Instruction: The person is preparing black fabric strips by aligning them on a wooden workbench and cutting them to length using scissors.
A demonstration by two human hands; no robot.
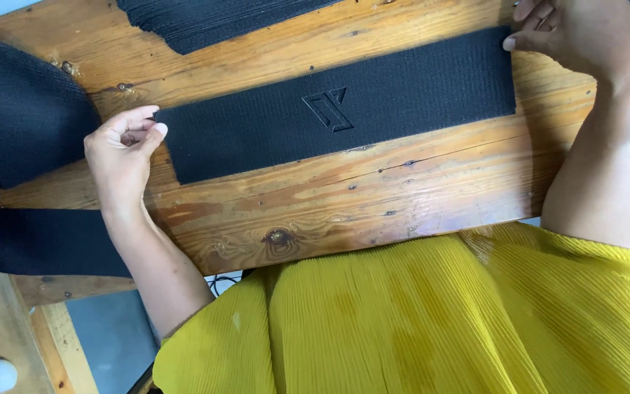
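While the black strip (337, 109) lies flat and slightly slanted across the wooden table (329, 204), each hand pinches one end, so it looks stretched straight between them. The left hand (122, 157) grips the near-left corner; the right hand (585, 36) holds the far end, its fingers partly cut off by the frame. More black fabric (16, 109) sits on the left, and a dark stack (205, 22) above is cropped.

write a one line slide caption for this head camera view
Left hand and right hand hold opposite ends of a black ribbed fabric strip flat on a wooden workbench.
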